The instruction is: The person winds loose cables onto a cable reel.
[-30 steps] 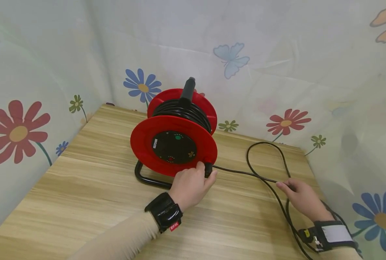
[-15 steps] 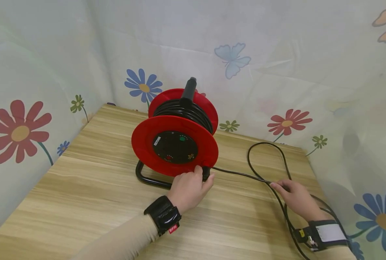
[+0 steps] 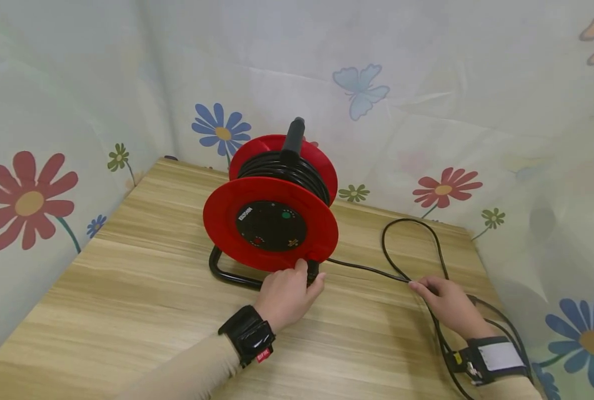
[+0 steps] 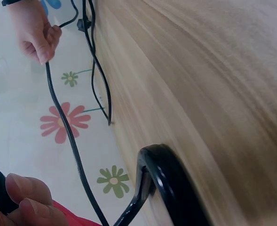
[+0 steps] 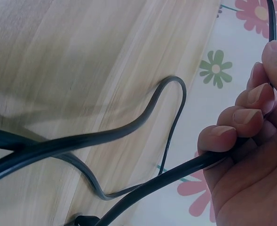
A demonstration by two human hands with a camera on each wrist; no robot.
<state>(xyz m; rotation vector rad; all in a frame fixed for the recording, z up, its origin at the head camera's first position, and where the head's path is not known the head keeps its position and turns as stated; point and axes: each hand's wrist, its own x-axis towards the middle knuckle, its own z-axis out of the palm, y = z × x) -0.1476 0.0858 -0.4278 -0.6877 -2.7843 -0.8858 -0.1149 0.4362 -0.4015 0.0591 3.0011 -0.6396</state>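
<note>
A red cable reel (image 3: 211, 222) with black cable wound on its drum stands upright on a black tubular frame (image 3: 234, 279). My left hand (image 3: 284, 297) grips the black crank knob (image 3: 313, 269) at the lower right of the reel's front disc; in the left wrist view its fingers (image 4: 27, 188) curl round that knob. To the right, my right hand (image 3: 449, 305) holds the black cable (image 3: 362, 267) that runs out from the reel. Curled fingers and thumb close on the cable in the right wrist view, and the cable (image 5: 171, 174) trails out below the little finger.
Loose loops of cable (image 3: 384, 239) lie on the wooden table (image 3: 141, 311) at the right, passing under and beside the right wrist. A carry handle (image 3: 293, 141) rises above the reel. A flower-printed curtain (image 3: 427, 83) hangs behind the table and along both sides.
The reel's front disc has turned slightly, and my left hand has moved a little left and down with the knob. My right hand has moved left toward the reel, holding the cable.
</note>
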